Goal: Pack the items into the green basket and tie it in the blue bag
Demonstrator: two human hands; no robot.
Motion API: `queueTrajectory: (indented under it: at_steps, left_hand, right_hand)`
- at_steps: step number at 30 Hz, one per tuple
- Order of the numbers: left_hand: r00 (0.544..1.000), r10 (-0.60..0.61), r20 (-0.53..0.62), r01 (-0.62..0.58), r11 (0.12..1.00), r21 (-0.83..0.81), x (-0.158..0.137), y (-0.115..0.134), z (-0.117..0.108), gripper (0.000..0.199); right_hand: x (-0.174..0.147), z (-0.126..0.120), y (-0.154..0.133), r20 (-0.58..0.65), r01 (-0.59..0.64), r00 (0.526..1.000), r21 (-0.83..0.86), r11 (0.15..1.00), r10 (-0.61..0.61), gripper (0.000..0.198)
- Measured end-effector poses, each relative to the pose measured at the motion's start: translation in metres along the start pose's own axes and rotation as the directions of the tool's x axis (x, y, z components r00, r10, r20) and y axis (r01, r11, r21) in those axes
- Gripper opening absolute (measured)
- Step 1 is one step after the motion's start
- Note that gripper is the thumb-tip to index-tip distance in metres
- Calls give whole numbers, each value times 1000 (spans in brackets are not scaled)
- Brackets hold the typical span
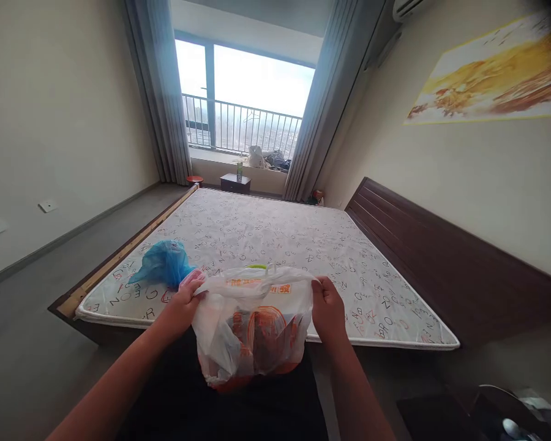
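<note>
"So, nearest first: where are the hands?"

"Low in the frame. The left hand (183,306) is left of centre and the right hand (328,303) right of it, well apart, each clamped on an upper corner of the white bag (257,324)."

"And the bag itself?"

"Lower centre, hanging between them, top edge pulled wide, orange print facing us. Something dark shows through; I can't tell whether that's contents or the dark clothing behind."

"How far along does it look?"

"Partway, I'd judge. Both corners are gripped and the top is spread, so that much is done. The body hangs loose and creased, neither knotted nor folded, so the handling looks unfinished."

"Anything else close by?"

"A pink thing (193,277) right by the left hand; whether it's held, I can't say. A green strip (257,267) peeks over the bag's top edge."

"Beyond that?"

"The blue bag (163,260), left of centre, lying crumpled on the mattress (266,239). No hand is on it, so any work there seems left over."

"And farthest off?"

"The headboard (436,251) runs along the right. Up the middle, a bottle (239,171) stands on a cabinet (236,183), with a window (261,79) at upper centre."
</note>
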State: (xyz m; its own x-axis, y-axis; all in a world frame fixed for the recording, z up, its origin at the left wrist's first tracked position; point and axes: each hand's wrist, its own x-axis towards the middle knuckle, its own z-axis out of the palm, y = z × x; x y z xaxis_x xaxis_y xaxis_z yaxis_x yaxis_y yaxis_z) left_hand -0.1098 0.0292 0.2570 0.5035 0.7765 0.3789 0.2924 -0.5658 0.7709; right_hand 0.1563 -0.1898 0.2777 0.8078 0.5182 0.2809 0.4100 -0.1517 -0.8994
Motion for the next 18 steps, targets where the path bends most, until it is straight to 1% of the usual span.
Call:
queueTrajectory:
  at_steps: [2,3,4,5,6,8,9,10,12,13,15,17,18]
  left_hand:
    - [991,133,-20,-132,990,55,-10,7,8,34]
    - [977,214,-3,-213,974,79,-17,14,13,37]
    - [958,284,43,-287,953,93,-23,23,19,40]
    - [939,322,121,-334,938,96,-29,31,24,44]
    - [925,313,214,-339,936,93,-33,38,29,48]
    - [904,207,373,-257,963,88,-37,44,34,52]
    - [897,143,418,-198,976,90,-36,43,34,52]
    - [891,92,444,-146,985,90,-35,40,33,49]
    - [892,29,452,-70,995,74,-29,28,26,42]
    - [897,9,443,-39,998,58,-25,22,20,39]
    - [894,-30,446,23,1000,20,-18,10,8,39]
    - [873,-82,480,98,995,-9,-10,3,-6,43]
    - [864,-106,493,126,992,-6,-7,3,-12,45]
  right_hand:
    - [-14,13,-5,102,9,995,105,994,-20,35]
    - [-23,22,-9,147,-2,989,171,985,-24,34]
    - [-31,30,-13,185,-18,982,231,973,-25,33]
    - [-39,37,-17,215,-35,976,276,961,-27,32]
    - [-46,42,-20,234,-40,972,300,953,-33,31]
    - [-53,45,-21,236,2,969,286,958,-72,29]
    - [-54,43,-19,221,38,970,256,966,-97,28]
    - [-54,39,-16,199,71,973,217,974,-115,28]
    - [-50,30,-6,136,96,984,142,985,-116,29]
    - [-48,24,-1,94,79,991,125,989,-91,30]
    - [-43,15,10,-15,1,1000,168,986,2,34]
    - [-40,9,19,-116,-100,984,280,955,137,38]
    - [-40,7,22,-138,-142,971,334,932,197,39]
